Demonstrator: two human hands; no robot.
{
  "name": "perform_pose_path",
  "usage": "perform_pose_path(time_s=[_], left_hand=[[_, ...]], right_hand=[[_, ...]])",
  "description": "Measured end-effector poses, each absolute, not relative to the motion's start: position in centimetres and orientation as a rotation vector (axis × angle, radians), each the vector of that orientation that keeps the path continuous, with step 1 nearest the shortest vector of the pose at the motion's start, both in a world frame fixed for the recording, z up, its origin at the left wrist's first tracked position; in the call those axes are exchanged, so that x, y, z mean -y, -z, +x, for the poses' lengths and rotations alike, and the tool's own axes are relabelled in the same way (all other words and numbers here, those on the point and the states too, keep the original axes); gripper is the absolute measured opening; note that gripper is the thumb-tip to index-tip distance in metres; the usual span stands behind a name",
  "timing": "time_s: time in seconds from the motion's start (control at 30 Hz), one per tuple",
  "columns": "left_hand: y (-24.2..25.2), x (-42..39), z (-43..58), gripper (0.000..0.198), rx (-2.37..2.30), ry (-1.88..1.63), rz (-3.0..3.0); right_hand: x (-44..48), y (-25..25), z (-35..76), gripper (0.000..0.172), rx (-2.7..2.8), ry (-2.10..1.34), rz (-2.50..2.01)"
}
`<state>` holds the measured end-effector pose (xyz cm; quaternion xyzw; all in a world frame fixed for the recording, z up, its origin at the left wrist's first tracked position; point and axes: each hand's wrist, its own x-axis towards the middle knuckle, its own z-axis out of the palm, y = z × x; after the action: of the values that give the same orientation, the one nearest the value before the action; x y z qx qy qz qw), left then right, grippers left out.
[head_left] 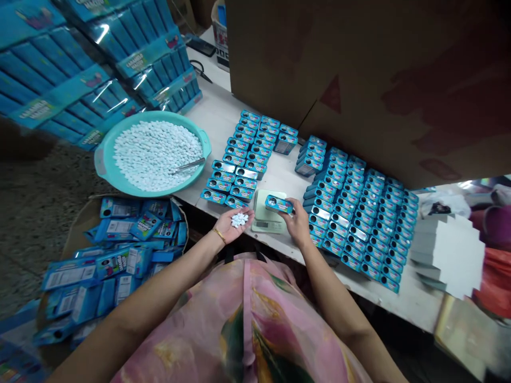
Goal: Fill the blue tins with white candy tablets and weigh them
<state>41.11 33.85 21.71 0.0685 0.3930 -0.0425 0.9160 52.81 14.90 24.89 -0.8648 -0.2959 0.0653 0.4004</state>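
My left hand (233, 223) lies palm up and cupped, with a small heap of white candies (240, 219) resting in it. Just to its right, my right hand (297, 221) grips the end of a blue candy box (278, 204) between thumb and fingers. That box is over the pale kitchen scale (268, 213); whether it touches the scale I cannot tell. A turquoise basin (154, 191) full of the same candies stands at the left, with a metal spoon (189, 166) stuck in them.
Upright blue boxes stand in rows left (235, 159) and right (359, 223) of the scale. A carton of loose blue boxes (120, 255) sits below the basin. Wrapped packs (99, 64) are stacked behind it. A large cardboard box (359, 80) borders the back; white card sheets (451, 255) lie right.
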Motion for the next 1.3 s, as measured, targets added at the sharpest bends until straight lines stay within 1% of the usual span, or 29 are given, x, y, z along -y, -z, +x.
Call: perform_pose_path(time_s=[0.1, 0.2, 0.23, 0.3, 0.37, 0.4, 0.43, 0.6, 0.8, 0.97, 1.17, 1.3], left_hand=[[-21.5, -34.1, 40.0, 0.019, -0.845, 0.072, 0.151], [-21.4, -34.2, 38.9, 0.017, -0.875, 0.077, 0.153], [-21.4, -34.3, 38.5, 0.017, -0.885, 0.08, 0.153], [-21.3, -34.4, 37.9, 0.017, -0.907, 0.083, 0.151], [-21.2, -34.7, 37.3, 0.018, -0.938, 0.079, 0.144], [-21.1, -34.8, 37.0, 0.018, -0.954, 0.075, 0.142], [-21.0, -34.8, 36.8, 0.019, -0.966, 0.07, 0.14], [-20.6, -34.8, 36.3, 0.019, -0.978, 0.077, 0.141], [-20.5, -34.9, 36.1, 0.018, -0.969, 0.097, 0.156], [-20.3, -35.3, 35.7, 0.019, -0.984, 0.081, 0.172], [-20.4, -35.3, 35.8, 0.02, -1.009, 0.067, 0.161], [-20.6, -35.1, 36.5, 0.02, -1.003, 0.08, 0.144]], right_hand=[[-14.8, -21.5, 53.7, 0.03, 0.609, -0.26, -2.049], [-14.6, -19.7, 53.8, 0.032, 0.554, -0.33, -1.983], [-14.4, -19.5, 53.7, 0.035, 0.546, -0.35, -1.963], [-13.8, -19.7, 53.5, 0.046, 0.539, -0.372, -1.931], [-12.9, -20.4, 53.3, 0.058, 0.525, -0.35, -1.924], [-12.4, -20.9, 53.3, 0.061, 0.504, -0.317, -1.931], [-11.9, -21.3, 53.2, 0.061, 0.469, -0.274, -1.94], [-10.6, -22.6, 53.2, 0.045, 0.262, -0.067, -1.965], [-10.2, -22.5, 53.8, 0.038, 0.199, 0.066, -1.98], [-10.3, -22.5, 54.0, 0.039, 0.248, 0.04, -2.011], [-11.4, -22.6, 54.0, 0.05, 0.499, -0.075, -2.075], [-11.8, -22.3, 54.1, 0.054, 0.599, -0.132, -2.089]])
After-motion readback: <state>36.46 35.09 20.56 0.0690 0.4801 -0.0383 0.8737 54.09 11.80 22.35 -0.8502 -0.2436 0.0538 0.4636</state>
